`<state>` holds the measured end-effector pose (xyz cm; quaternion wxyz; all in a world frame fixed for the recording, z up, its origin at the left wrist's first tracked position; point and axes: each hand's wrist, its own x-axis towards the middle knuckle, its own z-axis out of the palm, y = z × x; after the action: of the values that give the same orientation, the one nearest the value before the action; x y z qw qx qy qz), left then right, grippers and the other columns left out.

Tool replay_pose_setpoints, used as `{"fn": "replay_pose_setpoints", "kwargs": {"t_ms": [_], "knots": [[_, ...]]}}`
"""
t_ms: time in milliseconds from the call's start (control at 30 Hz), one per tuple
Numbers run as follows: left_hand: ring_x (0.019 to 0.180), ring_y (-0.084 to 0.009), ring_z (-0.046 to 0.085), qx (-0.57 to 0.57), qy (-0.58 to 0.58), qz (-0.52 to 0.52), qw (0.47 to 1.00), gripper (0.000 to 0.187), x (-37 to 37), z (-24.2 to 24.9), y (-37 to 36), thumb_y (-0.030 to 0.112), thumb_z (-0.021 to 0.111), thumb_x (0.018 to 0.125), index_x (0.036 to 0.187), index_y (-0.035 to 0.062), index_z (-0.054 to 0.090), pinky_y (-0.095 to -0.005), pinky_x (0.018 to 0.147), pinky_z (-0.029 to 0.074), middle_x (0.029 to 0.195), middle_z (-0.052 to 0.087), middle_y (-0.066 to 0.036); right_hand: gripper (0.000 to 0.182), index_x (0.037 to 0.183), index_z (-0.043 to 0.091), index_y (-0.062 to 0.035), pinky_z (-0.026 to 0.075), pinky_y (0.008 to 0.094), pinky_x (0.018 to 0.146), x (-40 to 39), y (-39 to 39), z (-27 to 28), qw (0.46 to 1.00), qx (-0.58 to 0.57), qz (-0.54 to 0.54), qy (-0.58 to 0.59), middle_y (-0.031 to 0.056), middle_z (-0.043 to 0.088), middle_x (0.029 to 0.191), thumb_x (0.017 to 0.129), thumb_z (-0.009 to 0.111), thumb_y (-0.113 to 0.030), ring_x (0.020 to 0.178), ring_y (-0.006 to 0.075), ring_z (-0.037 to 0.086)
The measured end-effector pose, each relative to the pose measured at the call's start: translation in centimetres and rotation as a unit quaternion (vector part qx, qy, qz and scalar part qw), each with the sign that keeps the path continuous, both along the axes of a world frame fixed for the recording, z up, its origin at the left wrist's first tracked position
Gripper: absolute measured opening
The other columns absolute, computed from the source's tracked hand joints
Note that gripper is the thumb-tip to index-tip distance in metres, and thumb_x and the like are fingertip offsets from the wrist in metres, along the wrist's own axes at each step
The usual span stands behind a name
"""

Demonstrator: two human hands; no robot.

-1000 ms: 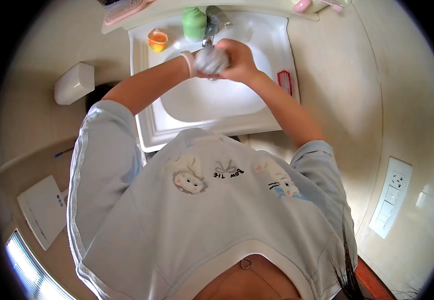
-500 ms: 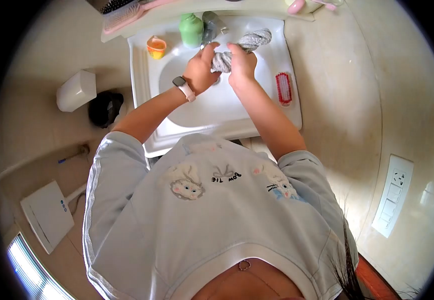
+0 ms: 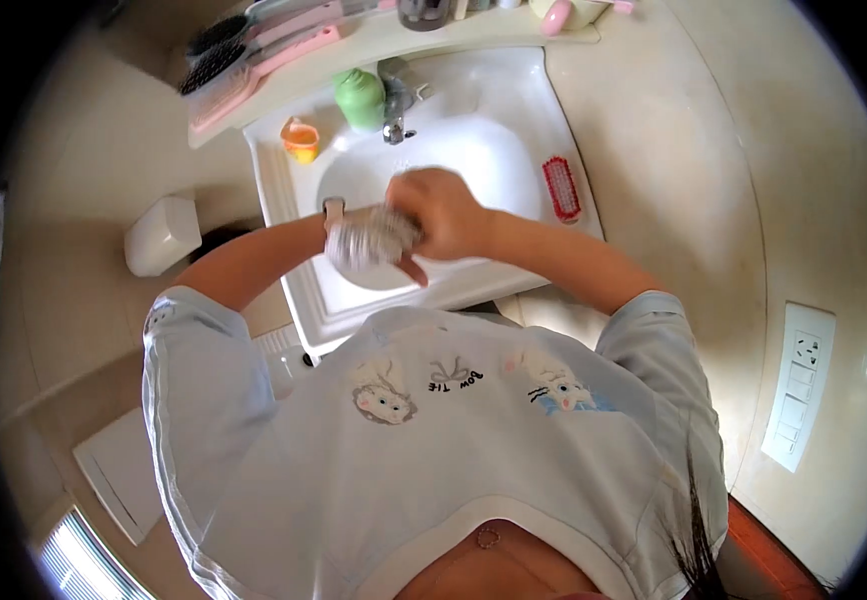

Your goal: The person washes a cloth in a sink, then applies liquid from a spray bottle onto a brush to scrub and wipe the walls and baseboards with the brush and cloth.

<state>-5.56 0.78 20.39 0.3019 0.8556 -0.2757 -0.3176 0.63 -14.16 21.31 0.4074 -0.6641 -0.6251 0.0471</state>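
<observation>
A twisted grey-white cloth (image 3: pixel 369 240) hangs over the white sink basin (image 3: pixel 494 165), gripped between my two hands. My right hand (image 3: pixel 442 212) is closed around its right end, knuckles up. The cloth and my right hand largely cover my left hand (image 3: pixel 412 262); only part of it shows, with a finger or thumb sticking out below. A watch with a pale band (image 3: pixel 334 210) is on my left wrist. Just beyond the hands is the metal faucet (image 3: pixel 394 128).
A green bottle (image 3: pixel 361 99) and an orange cup (image 3: pixel 301 140) stand at the sink's back left. A red-edged brush (image 3: pixel 561 189) lies on the right rim. Pink hairbrushes (image 3: pixel 294 55) lie on the shelf behind. A white box (image 3: pixel 163 236) is on the left.
Both hands have moved toward my body with the cloth, and my right hand has turned over it. The cloth now sits more to the left. The view has shifted, showing more of the shelf.
</observation>
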Motion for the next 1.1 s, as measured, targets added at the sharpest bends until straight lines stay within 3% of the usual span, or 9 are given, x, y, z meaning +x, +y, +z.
{"fn": "replay_pose_setpoints", "kwargs": {"t_ms": [67,333,400,433,600,700,767,933,1100], "knots": [[0.076,-0.0167,0.058,0.005,0.03,-0.034,0.999,0.031,0.5,-1.2,0.1,0.031,0.068,0.072,0.083,0.003,0.06,-0.0308,0.066,0.047,0.074,0.06,-0.005,0.041,0.082,0.053,-0.0097,0.043,0.0401,0.059,-0.6,0.0,0.3,0.991,0.083,0.076,-0.069,0.0079,0.055,0.077,0.048,0.074,-0.02,0.07,0.0284,0.054],[0.069,-0.0156,0.058,-0.039,0.137,-0.079,0.987,0.012,5.0,-10.1,2.0,0.015,0.057,0.076,0.071,0.0053,0.062,-0.0305,0.062,0.046,0.072,0.062,-0.007,0.018,0.073,0.053,-0.0087,0.043,0.0352,0.059,0.5,3.8,-1.4,0.952,-0.016,0.267,-0.147,0.005,0.053,0.069,0.059,0.064,-0.01,0.07,0.0239,0.056],[0.068,-0.0153,0.058,-0.048,0.125,-0.112,0.985,0.014,5.5,-14.0,1.8,0.01,0.054,0.077,0.068,0.0059,0.063,-0.0304,0.061,0.046,0.071,0.062,-0.008,0.015,0.071,0.054,-0.0076,0.045,0.036,0.06,0.6,4.8,-2.2,0.903,-0.069,0.37,-0.207,0.0051,0.055,0.063,0.06,0.064,-0.011,0.065,0.0245,0.057],[0.067,-0.0178,0.059,0.013,0.099,-0.135,0.986,0.008,6.7,-8.1,1.3,0.01,0.056,0.072,0.069,0.0061,0.063,-0.031,0.061,0.046,0.07,0.063,-0.009,0.012,0.07,0.054,-0.0069,0.045,0.0372,0.06,1.0,5.1,-2.4,0.899,-0.087,0.372,-0.215,0.0043,0.056,0.062,0.063,0.063,-0.011,0.062,0.0248,0.058],[0.067,-0.025,0.059,-0.15,0.23,0.001,0.962,0.008,6.5,-9.6,0.9,0.012,0.058,0.071,0.072,0.0059,0.063,-0.0349,0.062,0.045,0.075,0.063,-0.013,0.01,0.07,0.054,-0.007,0.045,0.0366,0.067,2.4,3.3,-5.3,0.896,-0.183,0.335,-0.225,0.007,0.059,0.072,0.066,0.062,-0.013,0.076,0.0244,0.059],[0.076,-0.034,0.058,-0.138,-0.196,0.006,0.971,0.017,6.6,-12.3,3.0,0.018,0.059,0.073,0.084,0.0058,0.06,-0.0378,0.066,0.046,0.081,0.062,-0.016,0.03,0.092,0.056,-0.0053,0.041,0.0402,0.08,4.1,-0.5,-6.0,0.987,-0.107,0.094,-0.069,0.0145,0.054,0.099,0.066,0.064,-0.016,0.098,0.0286,0.05],[0.076,-0.0345,0.058,-0.104,-0.163,0.119,0.974,0.017,5.4,-11.0,4.0,0.019,0.06,0.073,0.084,0.0057,0.059,-0.0379,0.067,0.046,0.081,0.061,-0.015,0.043,0.105,0.052,-0.0037,0.038,0.0445,0.084,4.5,-4.8,-7.9,0.991,-0.057,-0.108,-0.047,0.0171,0.047,0.111,0.066,0.064,-0.016,0.103,0.032,0.045],[0.079,-0.0351,0.059,0.023,-0.237,0.424,0.874,0.024,-1.1,-9.5,5.1,0.006,0.066,0.068,0.09,0.0028,0.057,-0.0383,0.069,0.047,0.085,0.061,-0.017,0.065,0.117,0.043,-0.0031,0.035,0.0443,0.089,8.1,-14.9,-17.4,0.752,-0.263,-0.592,-0.122,0.0157,0.043,0.114,0.063,0.072,-0.024,0.106,0.0321,0.043],[0.079,-0.0336,0.06,-0.051,-0.246,0.548,0.798,0.033,-6.9,-10.0,2.9,0.006,0.07,0.064,0.094,0.0003,0.057,-0.0379,0.069,0.047,0.085,0.062,-0.017,0.058,0.112,0.047,-0.0028,0.036,0.0431,0.088,8.8,-16.7,-18.3,0.711,-0.338,-0.614,-0.067,0.0148,0.044,0.113,0.062,0.07,-0.02,0.107,0.0306,0.042]]}}
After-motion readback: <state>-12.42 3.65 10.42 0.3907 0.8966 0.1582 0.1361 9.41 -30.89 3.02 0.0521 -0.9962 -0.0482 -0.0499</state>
